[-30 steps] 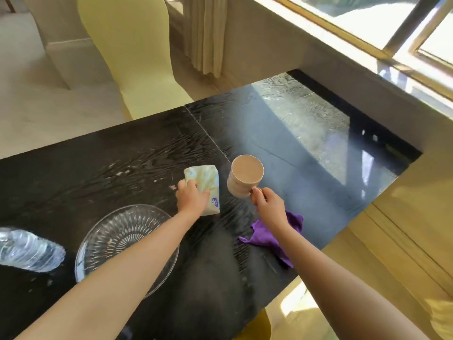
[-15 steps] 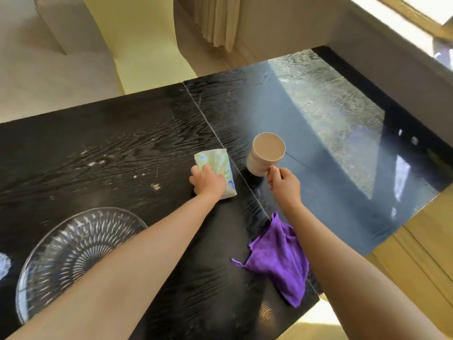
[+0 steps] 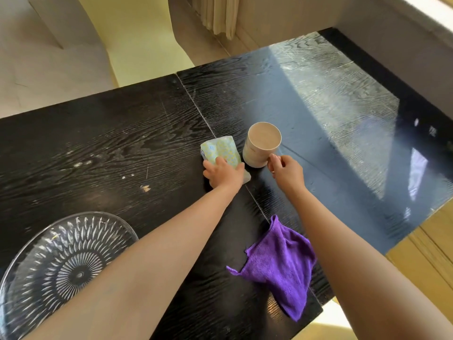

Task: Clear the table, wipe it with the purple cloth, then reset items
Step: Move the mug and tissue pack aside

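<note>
Sunlight glares off the far right corner of the black wood-grain table [image 3: 122,133], with a pale yellow chair [image 3: 137,38] at its far edge. Near the middle, the left hand [image 3: 224,173] closes over a tissue packet [image 3: 220,149], and the right hand [image 3: 286,171] pinches the handle of a beige mug [image 3: 262,143] just beside it, probably for setting both down or lifting both together. A purple cloth [image 3: 279,263] lies crumpled at the near edge, within reach. At the near left edge sits a cut-glass plate [image 3: 61,266].

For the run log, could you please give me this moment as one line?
left hand: on tissue pack | right hand: holding mug handle | purple cloth: lying on table | glass plate: near-left
</note>
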Motion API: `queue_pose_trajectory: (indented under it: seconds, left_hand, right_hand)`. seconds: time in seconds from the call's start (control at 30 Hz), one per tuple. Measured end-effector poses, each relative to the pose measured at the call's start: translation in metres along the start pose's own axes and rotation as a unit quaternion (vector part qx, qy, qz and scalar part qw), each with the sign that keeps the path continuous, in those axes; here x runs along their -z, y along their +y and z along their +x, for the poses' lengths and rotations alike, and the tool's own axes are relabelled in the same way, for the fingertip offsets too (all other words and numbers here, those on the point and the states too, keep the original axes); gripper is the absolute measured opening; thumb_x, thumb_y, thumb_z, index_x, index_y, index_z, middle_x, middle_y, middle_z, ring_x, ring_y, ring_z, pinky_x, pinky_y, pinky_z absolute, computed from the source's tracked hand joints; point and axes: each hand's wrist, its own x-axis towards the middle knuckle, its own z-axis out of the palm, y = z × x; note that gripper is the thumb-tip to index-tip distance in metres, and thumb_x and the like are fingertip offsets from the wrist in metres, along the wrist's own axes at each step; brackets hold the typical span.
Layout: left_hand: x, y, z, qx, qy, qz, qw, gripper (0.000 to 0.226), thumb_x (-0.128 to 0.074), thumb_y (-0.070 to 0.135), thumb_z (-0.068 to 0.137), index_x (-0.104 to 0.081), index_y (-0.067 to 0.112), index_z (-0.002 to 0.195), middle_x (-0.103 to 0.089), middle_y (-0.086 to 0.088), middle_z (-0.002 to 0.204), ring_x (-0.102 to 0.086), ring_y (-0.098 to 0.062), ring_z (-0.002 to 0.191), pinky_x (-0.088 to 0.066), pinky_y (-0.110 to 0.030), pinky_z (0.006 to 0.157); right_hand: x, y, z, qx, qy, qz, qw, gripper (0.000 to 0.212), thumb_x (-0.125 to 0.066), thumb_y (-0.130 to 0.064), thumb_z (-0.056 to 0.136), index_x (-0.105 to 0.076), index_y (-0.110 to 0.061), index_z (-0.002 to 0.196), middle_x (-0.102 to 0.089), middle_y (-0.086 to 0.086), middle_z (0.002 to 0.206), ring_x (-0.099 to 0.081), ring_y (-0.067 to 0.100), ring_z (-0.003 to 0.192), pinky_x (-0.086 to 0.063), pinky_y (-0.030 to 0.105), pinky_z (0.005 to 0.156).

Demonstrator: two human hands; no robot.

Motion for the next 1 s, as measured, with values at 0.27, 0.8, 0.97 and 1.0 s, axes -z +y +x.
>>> queue_pose_trajectory:
  seconds: [0.27,0.8,0.97,1.0]
  left_hand:
    - [0.012,-0.006,-0.009,-0.018,-0.044,0.006,0.999,0.052,-0.056,0.037,0.088,-0.044,0.014,0.133,-0.024,-0.011,0.143,-0.032,-0.031,0.126,-0.04,-0.042,0.099]
    - [0.128,-0.034,-0.107,-0.056,-0.154,0.12,0.979,0.021,-0.048,0.023,0.093,-0.064,0.014,0.105,-0.063,-0.008,0.108,-0.057,-0.031,0.109,-0.05,-0.035,0.077]
    - [0.17,-0.06,-0.144,0.001,-0.166,0.171,0.971,0.042,-0.046,0.028,0.094,-0.054,0.002,0.126,-0.059,-0.018,0.125,-0.06,-0.038,0.111,-0.058,-0.043,0.074]
    - [0.179,-0.069,-0.15,0.012,-0.167,0.171,0.971,0.042,-0.046,0.029,0.094,-0.053,0.002,0.126,-0.059,-0.018,0.123,-0.06,-0.037,0.109,-0.057,-0.046,0.08]
  right_hand:
    - [0.017,-0.014,-0.006,0.015,-0.053,-0.131,0.99,0.021,-0.054,-0.03,0.088,-0.052,-0.009,0.091,-0.065,0.018,0.099,-0.061,0.029,0.082,-0.048,0.037,0.065]
    - [0.075,-0.076,-0.108,0.079,-0.236,-0.293,0.923,0.045,-0.067,-0.019,0.083,-0.055,-0.003,0.123,-0.05,0.014,0.138,-0.055,0.029,0.113,-0.043,0.032,0.094]
    - [0.058,-0.103,-0.156,0.095,-0.309,-0.337,0.884,0.041,-0.064,-0.026,0.085,-0.061,-0.006,0.12,-0.062,0.016,0.124,-0.057,0.032,0.117,-0.046,0.035,0.094]
    - [0.052,-0.108,-0.167,0.106,-0.321,-0.349,0.874,0.042,-0.063,-0.027,0.086,-0.06,-0.005,0.122,-0.062,0.016,0.125,-0.058,0.033,0.117,-0.047,0.037,0.094]
